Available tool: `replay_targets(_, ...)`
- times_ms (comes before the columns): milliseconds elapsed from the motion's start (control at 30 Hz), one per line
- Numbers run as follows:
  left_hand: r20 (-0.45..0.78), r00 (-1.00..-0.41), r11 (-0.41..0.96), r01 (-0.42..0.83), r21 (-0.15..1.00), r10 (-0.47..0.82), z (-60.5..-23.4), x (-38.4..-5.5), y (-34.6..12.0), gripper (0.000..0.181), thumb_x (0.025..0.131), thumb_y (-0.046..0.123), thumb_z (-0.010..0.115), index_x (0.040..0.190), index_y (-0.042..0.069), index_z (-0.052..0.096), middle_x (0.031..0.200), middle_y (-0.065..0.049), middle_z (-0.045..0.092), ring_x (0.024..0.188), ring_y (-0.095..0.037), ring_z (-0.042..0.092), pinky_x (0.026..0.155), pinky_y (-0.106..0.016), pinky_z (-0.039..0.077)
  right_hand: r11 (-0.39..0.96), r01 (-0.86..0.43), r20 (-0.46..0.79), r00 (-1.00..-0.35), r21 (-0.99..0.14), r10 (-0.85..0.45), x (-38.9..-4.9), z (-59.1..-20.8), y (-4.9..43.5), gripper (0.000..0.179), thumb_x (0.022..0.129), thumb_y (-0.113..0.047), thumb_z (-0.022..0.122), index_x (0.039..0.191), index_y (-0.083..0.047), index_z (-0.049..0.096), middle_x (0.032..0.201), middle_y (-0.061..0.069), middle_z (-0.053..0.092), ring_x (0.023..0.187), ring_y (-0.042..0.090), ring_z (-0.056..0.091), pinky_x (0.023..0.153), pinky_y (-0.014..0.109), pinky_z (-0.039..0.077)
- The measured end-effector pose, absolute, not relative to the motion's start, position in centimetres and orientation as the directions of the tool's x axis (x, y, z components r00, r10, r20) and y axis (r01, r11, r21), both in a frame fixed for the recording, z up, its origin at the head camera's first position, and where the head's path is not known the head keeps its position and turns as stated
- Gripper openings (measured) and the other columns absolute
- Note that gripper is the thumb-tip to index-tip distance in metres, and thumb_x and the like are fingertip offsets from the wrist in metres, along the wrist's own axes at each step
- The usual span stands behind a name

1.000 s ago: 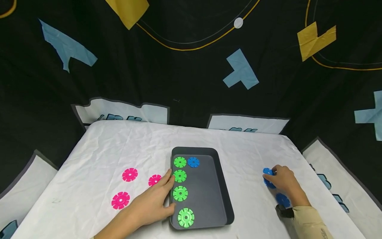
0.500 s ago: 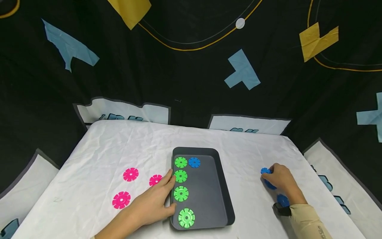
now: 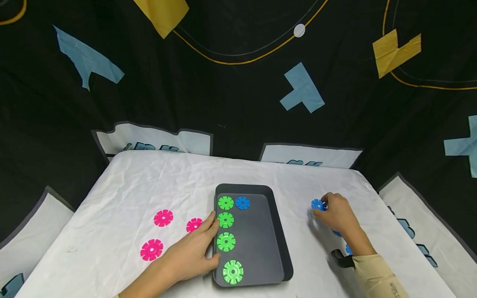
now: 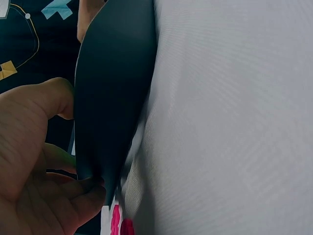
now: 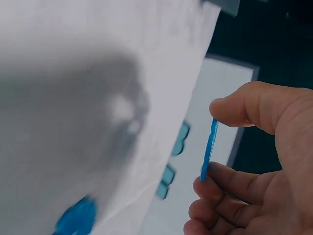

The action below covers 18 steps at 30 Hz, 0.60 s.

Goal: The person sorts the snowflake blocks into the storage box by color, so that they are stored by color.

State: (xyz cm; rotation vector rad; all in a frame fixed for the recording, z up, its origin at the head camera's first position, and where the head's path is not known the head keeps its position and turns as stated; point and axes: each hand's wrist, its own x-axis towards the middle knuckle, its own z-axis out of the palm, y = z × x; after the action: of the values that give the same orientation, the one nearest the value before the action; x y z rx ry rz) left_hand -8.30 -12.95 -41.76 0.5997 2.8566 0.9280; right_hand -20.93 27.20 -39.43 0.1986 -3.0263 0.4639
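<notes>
Head cam up high, facing forward-down across tabletop [image 3: 298, 178]; left wrist cam close alongside tray [image 4: 112, 93], right wrist cam close on blue disc [image 5: 209, 149] edge-on, head sharing both.

The grey tray [image 3: 257, 244] at lower centre looks smooth and matt, the blue disc [image 3: 316, 204] at right — like the green discs [image 3: 230, 270] and pink discs [image 3: 148, 249] — looks plastic, slightly glossy, and the white cloth [image 3: 179, 178] lies creased below a black backdrop [image 3: 238, 103] of dull, softly folded fabric.
</notes>
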Motion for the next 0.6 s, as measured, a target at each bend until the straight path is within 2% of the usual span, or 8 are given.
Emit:
replay_targets(333, 0.050, -0.920, 0.738, 0.344, 0.581, 0.389, -41.7, -8.3, -12.9, 0.082, 0.081, 0.030, 0.069, 0.148, -0.004, 0.035, 0.159, -0.016, 0.019, 0.141, -0.023, 0.031, 0.105, -0.043, 0.040, 0.914, -0.282, 0.195, -0.953, -0.290, -0.233, -19.8, -37.9, 23.4, 0.044, 0.077, -0.024, 0.075, 0.106, 0.005, 0.063, 0.094, 0.013, 0.059, 0.085, 0.026, 0.054, 0.072, 0.042, 0.048)
replay_targets(600, 0.049, -0.922, 0.742, 0.341, 0.578, 0.385, -41.7, -8.3, -12.9, 0.082, 0.081, 0.030, 0.069, 0.148, -0.004, 0.035, 0.159, -0.015, 0.020, 0.140, -0.023, 0.032, 0.104, -0.044, 0.040, 0.892, -0.360, 0.251, -0.922, -0.274, -0.295, -19.1, -37.4, 21.1, 0.043, 0.074, -0.025, 0.078, 0.104, 0.002, 0.064, 0.095, 0.011, 0.061, 0.090, 0.026, 0.057, 0.075, 0.042, 0.050)
